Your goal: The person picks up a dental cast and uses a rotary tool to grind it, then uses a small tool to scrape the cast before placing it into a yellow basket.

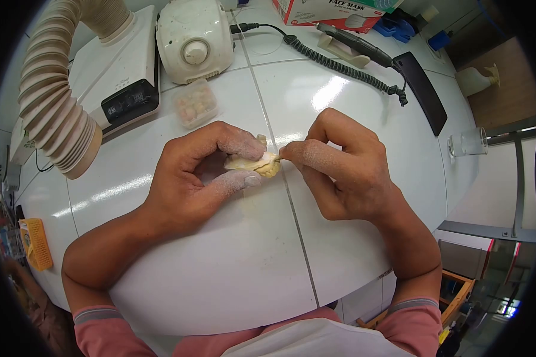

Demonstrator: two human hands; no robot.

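My left hand [199, 175] is closed, its dusty thumb and fingers pinching a small yellow-and-white piece [269, 169] that looks like a plaster dental cast. A pale, tooth-like knob [261, 139] shows just above the fingertips. Close on its right side, my right hand [345, 166] pinches a thin, dark, pin-like tool [279, 158] whose tip meets the edge of the piece. Most of that tool is hidden by the fingers, so its exact kind does not show. White powder coats the fingers of both hands.
Behind my left hand stands a clear box [195, 103] of small tooth-coloured pieces, near a white control unit [195, 41]. A ribbed hose [53, 95] hangs at left. A rotary handpiece [354, 44] with coiled cord rests at the back; a glass [467, 143] is at right.
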